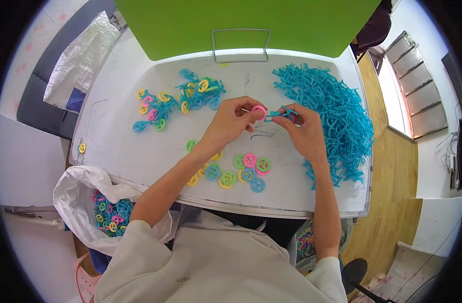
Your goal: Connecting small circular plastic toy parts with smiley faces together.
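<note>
My left hand (230,122) pinches a small pink plastic wheel (259,112) above the middle of the white table. Close beside it, my right hand (305,132) grips a blue forked plastic piece (286,113), its prongs pointing at the wheel. Whether the two parts touch, I cannot tell. Loose spoked wheels (227,179) in pink, green, yellow and blue lie between my forearms. To the right spreads a large heap of blue plastic pieces (337,116). At the far left are blue pieces with coloured wheels on them (163,107).
A green panel (251,25) with a metal wire stand (241,60) rises at the table's far side. An open white sack (72,194) of blue pieces with wheels hangs at the near left edge. Another bag (305,242) of small coloured parts is below my right arm.
</note>
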`<act>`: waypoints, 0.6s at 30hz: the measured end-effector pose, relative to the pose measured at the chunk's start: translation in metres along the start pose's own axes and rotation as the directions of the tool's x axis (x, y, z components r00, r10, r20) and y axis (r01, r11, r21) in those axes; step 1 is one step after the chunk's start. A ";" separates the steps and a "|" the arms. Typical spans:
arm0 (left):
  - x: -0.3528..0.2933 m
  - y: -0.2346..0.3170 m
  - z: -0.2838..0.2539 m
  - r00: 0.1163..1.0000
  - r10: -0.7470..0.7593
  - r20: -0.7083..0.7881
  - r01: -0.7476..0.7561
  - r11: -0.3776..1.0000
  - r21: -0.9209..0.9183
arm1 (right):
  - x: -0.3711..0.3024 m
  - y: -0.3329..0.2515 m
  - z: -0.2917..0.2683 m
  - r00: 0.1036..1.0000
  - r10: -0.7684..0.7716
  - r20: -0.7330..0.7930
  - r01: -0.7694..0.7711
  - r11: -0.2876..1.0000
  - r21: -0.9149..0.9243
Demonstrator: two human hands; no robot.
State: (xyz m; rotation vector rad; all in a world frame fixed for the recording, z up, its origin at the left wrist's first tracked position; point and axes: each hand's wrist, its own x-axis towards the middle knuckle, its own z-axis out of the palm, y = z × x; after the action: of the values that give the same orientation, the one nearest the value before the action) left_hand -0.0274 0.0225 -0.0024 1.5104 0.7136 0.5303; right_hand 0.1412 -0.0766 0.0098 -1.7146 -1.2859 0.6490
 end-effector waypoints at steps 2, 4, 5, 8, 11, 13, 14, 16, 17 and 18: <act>0.000 0.001 -0.001 1.000 -0.005 0.019 0.004 0.997 0.074 | 0.000 0.001 0.001 1.000 -0.024 0.001 0.024 1.000 -0.009; 0.000 -0.003 0.002 1.000 0.009 0.025 -0.009 1.000 0.006 | 0.000 0.001 0.003 0.999 -0.046 0.001 0.046 0.999 -0.018; 0.000 -0.004 0.003 0.999 0.024 0.030 -0.022 0.998 -0.061 | -0.001 0.000 0.004 0.998 -0.055 -0.005 0.055 0.998 0.035; -0.001 -0.004 0.004 0.996 0.048 0.073 -0.039 0.993 -0.110 | -0.001 0.002 0.004 0.998 -0.066 0.011 0.065 0.997 0.041; -0.001 -0.002 0.001 0.991 -0.040 0.128 0.044 0.999 -0.029 | -0.002 0.001 0.004 0.995 -0.093 0.038 0.093 0.996 -0.016; 0.002 -0.009 -0.004 0.984 -0.069 0.163 0.079 0.995 -0.055 | -0.002 0.003 0.007 0.992 -0.117 0.045 0.118 0.993 -0.024; 0.003 -0.013 -0.005 0.975 -0.096 0.199 0.113 0.990 -0.079 | -0.002 0.006 0.009 0.988 -0.145 0.058 0.147 0.989 -0.019; 0.003 -0.016 -0.003 0.987 -0.080 0.137 0.075 0.996 0.036 | -0.002 0.009 0.013 0.983 -0.172 0.071 0.173 0.985 -0.014; 0.002 -0.016 -0.001 0.995 -0.055 0.079 0.042 0.987 0.153 | -0.003 0.009 0.014 0.982 -0.170 0.086 0.171 0.985 -0.001; 0.001 -0.016 0.003 0.995 -0.056 0.079 0.044 0.987 0.152 | -0.003 0.009 0.016 0.980 -0.169 0.101 0.169 0.986 0.011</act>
State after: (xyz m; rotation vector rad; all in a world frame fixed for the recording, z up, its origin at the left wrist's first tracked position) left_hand -0.0260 0.0210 -0.0190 1.6403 0.7376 0.3801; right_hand 0.1323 -0.0750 -0.0061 -1.5669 -1.4832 0.6441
